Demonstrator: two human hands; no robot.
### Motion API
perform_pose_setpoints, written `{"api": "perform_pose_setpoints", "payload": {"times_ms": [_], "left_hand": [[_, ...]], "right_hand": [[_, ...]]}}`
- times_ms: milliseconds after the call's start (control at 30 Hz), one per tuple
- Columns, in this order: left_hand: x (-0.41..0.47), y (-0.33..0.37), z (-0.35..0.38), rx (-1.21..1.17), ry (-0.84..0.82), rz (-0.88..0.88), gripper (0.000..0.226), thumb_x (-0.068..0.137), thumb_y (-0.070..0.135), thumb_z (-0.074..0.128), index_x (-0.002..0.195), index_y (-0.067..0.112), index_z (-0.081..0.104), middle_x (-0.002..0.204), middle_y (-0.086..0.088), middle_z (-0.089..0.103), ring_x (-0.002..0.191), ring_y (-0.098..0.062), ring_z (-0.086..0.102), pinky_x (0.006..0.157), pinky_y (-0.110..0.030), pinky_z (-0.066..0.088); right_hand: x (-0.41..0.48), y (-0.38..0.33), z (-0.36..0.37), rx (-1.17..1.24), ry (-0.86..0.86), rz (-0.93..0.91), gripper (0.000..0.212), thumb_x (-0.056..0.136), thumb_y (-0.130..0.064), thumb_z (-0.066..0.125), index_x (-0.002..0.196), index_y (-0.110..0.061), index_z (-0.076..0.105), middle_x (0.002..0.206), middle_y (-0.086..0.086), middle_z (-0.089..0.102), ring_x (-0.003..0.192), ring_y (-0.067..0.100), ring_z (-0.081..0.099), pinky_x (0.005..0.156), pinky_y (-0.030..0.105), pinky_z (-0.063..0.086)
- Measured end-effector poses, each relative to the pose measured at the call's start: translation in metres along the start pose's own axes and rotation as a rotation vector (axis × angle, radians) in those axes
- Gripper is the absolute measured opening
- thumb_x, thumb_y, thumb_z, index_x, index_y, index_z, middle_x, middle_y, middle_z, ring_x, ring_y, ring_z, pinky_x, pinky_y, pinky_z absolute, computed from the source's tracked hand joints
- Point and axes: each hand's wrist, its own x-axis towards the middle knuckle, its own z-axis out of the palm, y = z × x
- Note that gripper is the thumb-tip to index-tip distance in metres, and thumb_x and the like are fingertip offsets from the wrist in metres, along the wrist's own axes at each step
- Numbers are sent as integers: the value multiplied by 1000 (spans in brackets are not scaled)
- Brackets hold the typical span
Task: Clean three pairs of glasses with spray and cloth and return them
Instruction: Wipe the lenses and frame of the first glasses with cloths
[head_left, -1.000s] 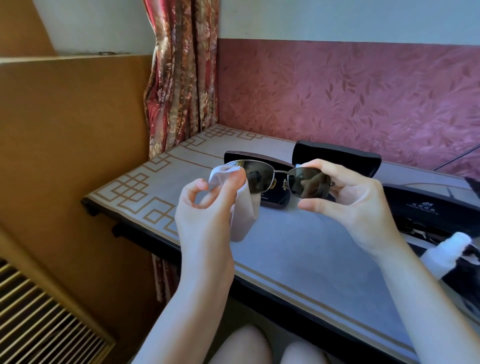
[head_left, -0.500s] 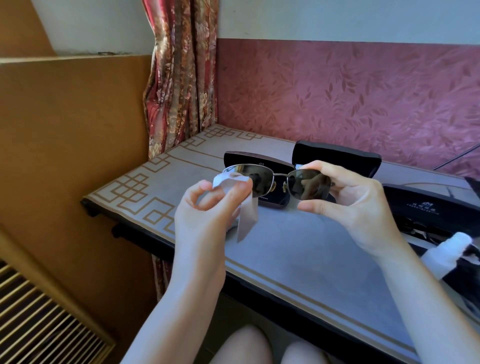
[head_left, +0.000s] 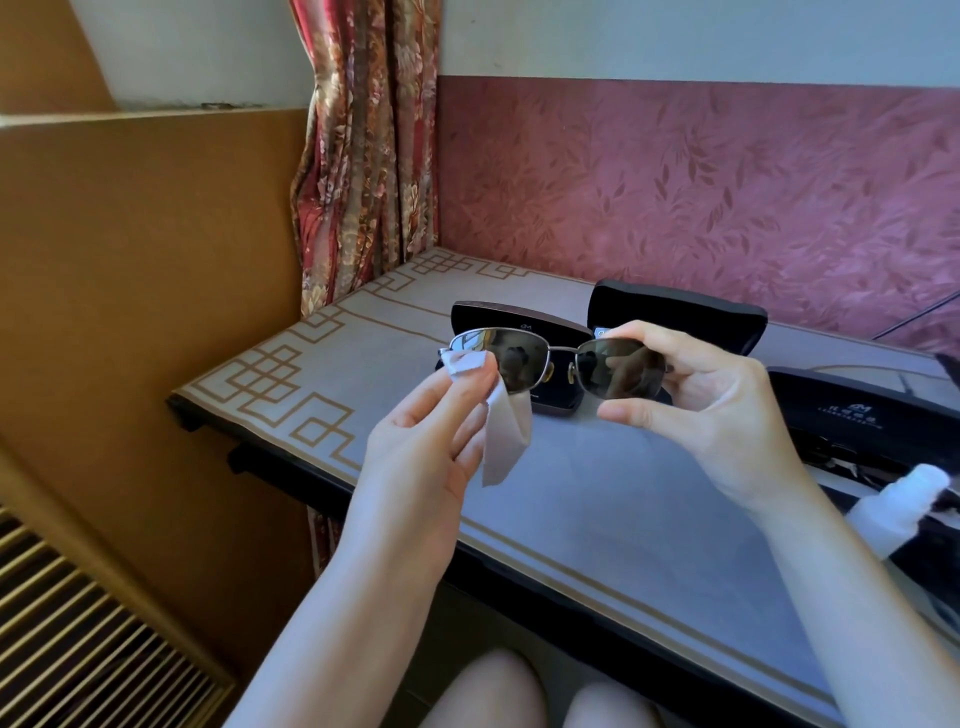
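- Since a second ago the left hand has uncurled its forefinger. Its thumb, pressing the cloth against the glasses, now sits a little lower on the lens's outer edge; the right hand has barely shifted
- Behind everything I see a rose wall covering with a leaf pattern, a flowered red curtain in the corner and a wooden panel on the left
- The table has a grey top with a gold fret border and a dark edge
- Three cases stand open on it: a brown-rimmed case directly behind the glasses, a black case beside it, and a third case off to the right. The third carries a pale logo over a line of small writing I cannot read from here, and the emblem on the brown-rimmed lid is too small to read too
- The left hand pinches the cloth between thumb and fingers; the right hand grips the other lens's rim, fingers on top and thumb beneath
- The glasses, with dark lenses in a thin metal frame, are held up above the table between both hands
- The cloth is pale, folded over the lens edge, with its tail hanging down
- A white spray bottle lies at the far right, partly hidden by the right forearm
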Motion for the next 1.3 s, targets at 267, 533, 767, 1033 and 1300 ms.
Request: {"api": "perform_pose_setpoints", "payload": {"times_ms": [267,533,767,1033,1300], "left_hand": [[-1,3,5,80,63,51,23,62,32,75,81,21,80,88,-3,76,78,-12,71,81,-27,53],[-5,2,8,132,146,110,19,82,32,67,83,14,76,60,3,69,49,-5,62,49,-14,47],[-5,7,2,107,-16,157,39,66,18,71,103,6,72,94,-6,76,83,-10,72,72,-17,56],[-4,6,8,117,93,114,27,61,35,75,79,15,71,64,1,67,56,-9,64,71,-26,49],[-4,8,1,112,-12,140,19,85,17,65,99,7,73,79,-2,75,70,-8,71,61,-13,52]], "right_hand": [[0,1,1,1,-6,3,46,61,-16,83,101,-35,73,96,-7,71,86,12,61,87,19,48],[0,1,2,-11,-14,-10,45,63,-17,81,100,-40,72,94,-11,70,82,12,59,85,19,47],[1,1,1,0,-2,-6,46,62,-12,80,99,-39,73,91,-11,70,80,8,59,83,17,47],[0,1,2,-1,-22,-9,46,63,-10,80,99,-38,73,92,-10,68,77,11,58,81,18,47],[1,1,0,-2,-12,-14,46,61,-18,84,100,-39,72,92,-12,69,81,8,59,83,17,46]]}}
